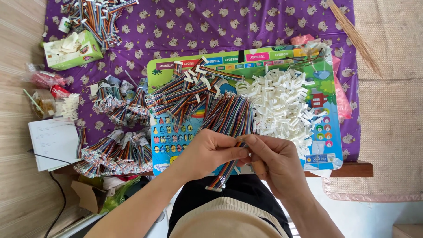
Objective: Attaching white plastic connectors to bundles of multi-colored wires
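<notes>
My left hand (210, 150) and my right hand (276, 158) meet at the near edge of a colourful children's board (328, 145). Between their fingertips they pinch one rainbow ribbon cable (224, 174), whose free end hangs down towards my lap. Just beyond my fingers lies a fanned row of the same cables (231, 115). A heap of small white plastic connectors (282, 103) sits on the board right of them. More loose cables with white ends (189, 90) are piled on the board's left half.
Bundled cables (116, 152) lie left of the board on the purple patterned cloth (246, 26), with more cables (99, 17) at the far left corner. A green box (72, 50), a paper sheet (50, 143) and plastic bags (42, 77) crowd the left edge. Broom bristles (354, 35) cross the far right.
</notes>
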